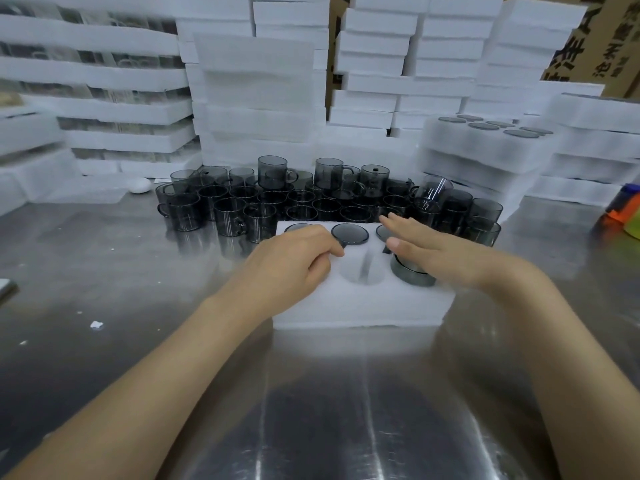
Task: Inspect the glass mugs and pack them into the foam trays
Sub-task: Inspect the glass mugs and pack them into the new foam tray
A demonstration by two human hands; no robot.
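A white foam tray (360, 306) lies in front of me on the steel table. Its back row holds upside-down grey glass mugs; the middle one's base (349, 233) shows fully. The front middle pocket (360, 270) is empty. A grey mug (412, 273) stands partly sunk in the front right pocket, and my right hand (426, 251) lies flat on top of it with straight fingers. My left hand (294, 261) covers the front left pocket with curled fingers; whether it holds anything is hidden. Behind the tray stand several loose grey mugs (228, 213).
Stacks of white foam trays (256, 91) fill the back. A filled tray (485, 136) tops a stack at the right. Cardboard boxes (602, 36) stand at the far right. A small white object (139, 185) and an orange-green item (623, 216) lie on the table (346, 410).
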